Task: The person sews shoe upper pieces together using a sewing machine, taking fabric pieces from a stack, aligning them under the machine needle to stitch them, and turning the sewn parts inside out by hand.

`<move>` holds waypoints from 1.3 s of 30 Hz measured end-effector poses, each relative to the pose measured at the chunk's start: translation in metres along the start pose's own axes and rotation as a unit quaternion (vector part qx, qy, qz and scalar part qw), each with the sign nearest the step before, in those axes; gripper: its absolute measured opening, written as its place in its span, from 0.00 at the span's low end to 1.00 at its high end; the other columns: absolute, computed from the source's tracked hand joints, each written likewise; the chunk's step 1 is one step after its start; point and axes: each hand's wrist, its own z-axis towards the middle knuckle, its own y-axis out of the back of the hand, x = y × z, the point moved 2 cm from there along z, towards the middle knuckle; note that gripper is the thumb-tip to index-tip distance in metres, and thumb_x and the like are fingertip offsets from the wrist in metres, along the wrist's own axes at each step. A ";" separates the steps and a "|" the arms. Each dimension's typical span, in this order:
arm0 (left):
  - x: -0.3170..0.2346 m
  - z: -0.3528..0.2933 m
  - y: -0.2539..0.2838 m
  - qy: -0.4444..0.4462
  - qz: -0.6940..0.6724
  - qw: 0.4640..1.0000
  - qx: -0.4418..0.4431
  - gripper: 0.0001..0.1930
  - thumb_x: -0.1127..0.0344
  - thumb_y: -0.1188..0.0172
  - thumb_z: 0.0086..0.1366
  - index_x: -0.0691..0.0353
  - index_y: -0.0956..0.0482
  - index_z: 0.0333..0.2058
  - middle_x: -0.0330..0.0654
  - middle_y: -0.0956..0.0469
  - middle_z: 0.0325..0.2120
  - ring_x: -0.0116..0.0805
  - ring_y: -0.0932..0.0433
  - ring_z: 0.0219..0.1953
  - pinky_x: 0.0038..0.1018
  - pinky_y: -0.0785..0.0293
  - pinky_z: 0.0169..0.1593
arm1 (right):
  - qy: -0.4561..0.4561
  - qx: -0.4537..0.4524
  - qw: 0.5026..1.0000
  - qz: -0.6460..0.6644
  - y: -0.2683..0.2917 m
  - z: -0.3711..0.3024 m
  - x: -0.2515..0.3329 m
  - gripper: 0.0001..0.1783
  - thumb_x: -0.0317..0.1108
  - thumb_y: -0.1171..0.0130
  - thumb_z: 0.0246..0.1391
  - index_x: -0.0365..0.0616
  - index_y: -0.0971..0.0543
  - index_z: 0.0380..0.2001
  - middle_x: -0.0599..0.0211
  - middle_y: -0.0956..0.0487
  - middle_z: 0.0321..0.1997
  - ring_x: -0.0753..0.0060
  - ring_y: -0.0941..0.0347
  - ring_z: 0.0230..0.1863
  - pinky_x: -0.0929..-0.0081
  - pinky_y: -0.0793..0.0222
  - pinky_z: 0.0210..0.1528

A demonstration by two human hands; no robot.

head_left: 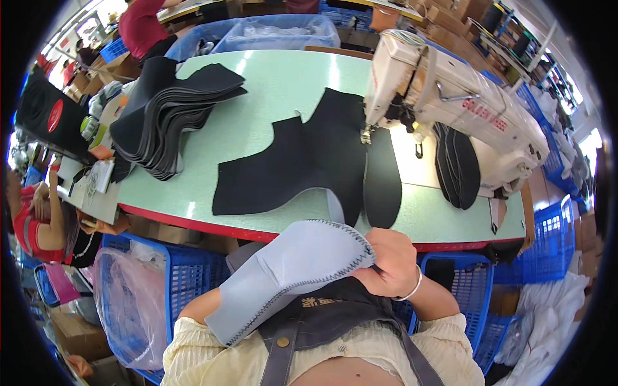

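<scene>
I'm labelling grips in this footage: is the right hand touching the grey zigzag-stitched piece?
Touching. The head view shows the right hand gripping the grey zigzag-stitched piece at its right end, with no gap between them.

Left hand unseen behind grey piece (273,267)

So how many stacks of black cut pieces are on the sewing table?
2. One large, wavy stack lies at the left of the table; a smaller stack of ovals lies at the right, by the sewing machine. Any behind the machine may be hidden.
</scene>
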 end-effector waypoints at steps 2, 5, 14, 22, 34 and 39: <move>0.000 -0.003 -0.011 -0.036 0.000 0.997 0.063 0.14 0.62 0.40 0.62 0.52 0.18 0.47 0.39 0.18 0.45 0.40 0.20 0.48 0.34 0.27 0.53 | 0.000 -0.013 0.998 -0.055 0.010 -0.006 0.001 0.16 0.35 0.24 0.40 0.38 0.22 0.23 0.60 0.27 0.21 0.59 0.32 0.18 0.68 0.39 0.20; 0.004 -0.014 -0.031 -0.070 -0.019 0.994 0.084 0.14 0.65 0.39 0.61 0.54 0.17 0.46 0.40 0.18 0.46 0.41 0.21 0.50 0.35 0.30 0.56 | -0.160 -0.126 0.978 -0.054 0.035 -0.015 -0.010 0.16 0.29 0.30 0.48 0.38 0.29 0.18 0.62 0.33 0.16 0.66 0.38 0.15 0.72 0.44 0.19; 0.013 -0.039 -0.042 -0.138 0.066 0.988 0.020 0.16 0.71 0.37 0.55 0.57 0.16 0.44 0.43 0.19 0.48 0.42 0.23 0.55 0.39 0.38 0.67 | -0.316 -0.220 0.902 -0.193 0.148 -0.067 0.008 0.10 0.31 0.37 0.57 0.35 0.22 0.27 0.77 0.31 0.21 0.87 0.42 0.24 0.80 0.48 0.24; 0.026 0.013 0.047 -0.065 0.183 0.971 -0.138 0.17 0.78 0.45 0.49 0.61 0.16 0.39 0.44 0.16 0.41 0.44 0.19 0.44 0.50 0.36 0.62 | -0.152 -0.508 0.531 -0.661 0.351 -0.159 0.085 0.23 0.42 0.38 0.63 0.39 0.30 0.19 0.75 0.32 0.18 0.83 0.41 0.23 0.77 0.41 0.26; 0.088 0.114 0.072 0.084 0.027 0.995 0.053 0.17 0.58 0.37 0.64 0.68 0.17 0.41 0.51 0.18 0.36 0.49 0.19 0.41 0.36 0.24 0.49 | -0.067 -0.144 0.856 -0.492 0.196 -0.073 -0.092 0.10 0.21 0.45 0.56 0.37 0.19 0.41 0.59 0.19 0.41 0.60 0.23 0.41 0.68 0.28 0.44; 0.105 0.117 0.021 0.039 0.226 0.969 0.097 0.45 0.40 0.27 0.46 0.71 0.28 0.55 0.58 0.33 0.55 0.56 0.33 0.60 0.52 0.28 0.54 | -0.129 0.143 0.920 -0.340 0.042 -0.002 -0.131 0.21 0.35 0.33 0.50 0.39 0.21 0.47 0.59 0.21 0.48 0.56 0.23 0.44 0.64 0.26 0.43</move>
